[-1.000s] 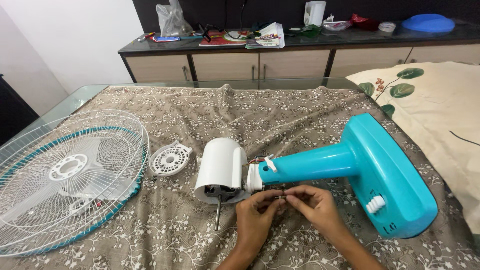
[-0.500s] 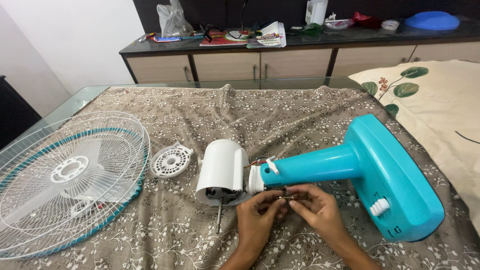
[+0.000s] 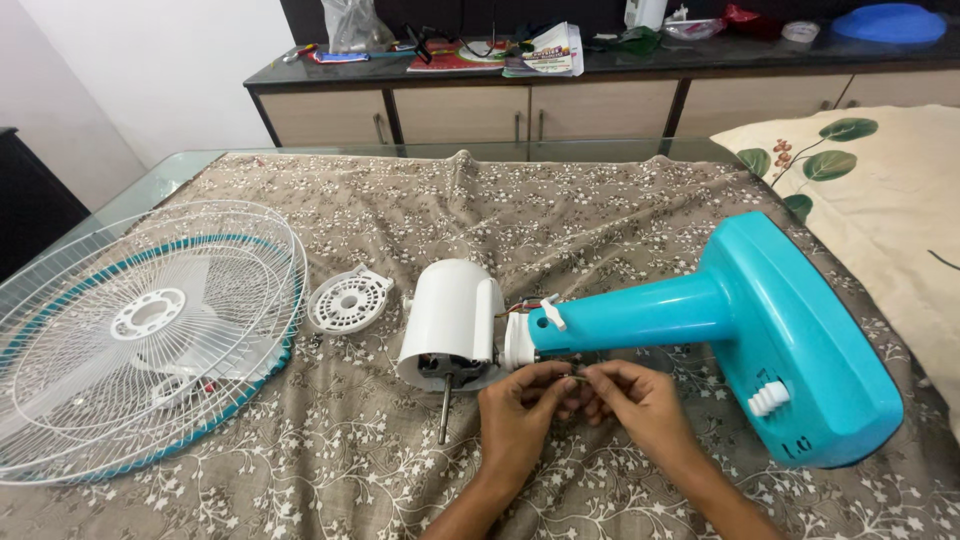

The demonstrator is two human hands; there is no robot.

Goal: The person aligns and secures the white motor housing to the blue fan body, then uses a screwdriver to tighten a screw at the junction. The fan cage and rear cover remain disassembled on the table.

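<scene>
Head view: hands (image 3: pixel 585 400) at fan stand (image 3: pixel 700 320)

One head-worn camera looks forward and down from the person's side of the tabletop (image 3: pixel 620 200), close above the hands at the bottom edge, facing a sideboard (image 3: pixel 520 105) along the far wall.

A turquoise fan stand (image 3: pixel 770 330) with white motor housing (image 3: pixel 452 322) lies sideways on the floral cloth
</scene>
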